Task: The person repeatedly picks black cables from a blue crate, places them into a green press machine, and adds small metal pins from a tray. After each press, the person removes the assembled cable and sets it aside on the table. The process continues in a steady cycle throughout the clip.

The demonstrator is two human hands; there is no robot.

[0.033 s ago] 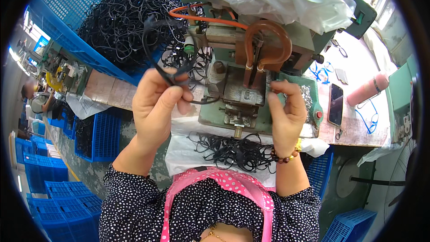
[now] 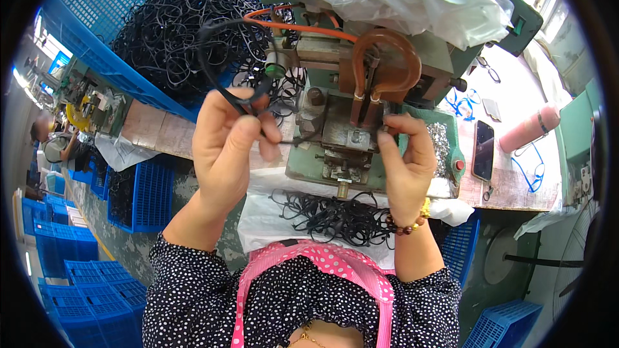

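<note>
My left hand (image 2: 227, 138) pinches a thin black eyeglass frame (image 2: 207, 64) between thumb and fingers, its loops held up and slightly blurred left of the bench machine (image 2: 342, 132). A slim dark part of the frame reaches toward the machine's metal block. Close to the right side of that block, my right hand (image 2: 409, 164) has thumb and forefinger pressed together; whatever is between the tips is too small to make out. Above the block hangs a bent copper tube (image 2: 416, 67). In front of me a pile of black frames (image 2: 342, 219) lies on white cloth.
A blue crate (image 2: 97, 58) heaped with black frames stands at far left. Right of the machine are a green tray (image 2: 445, 125) of tiny silver pieces, a phone (image 2: 483, 150), a pink bottle (image 2: 532, 129) and blue frames (image 2: 532, 174). Plastic sheeting (image 2: 400, 0) covers the machine top.
The eyeglass frame in my left hand has tilted and shifted slightly left and up. My right hand has moved a little left, its thumb and forefinger closing together beside the block.
</note>
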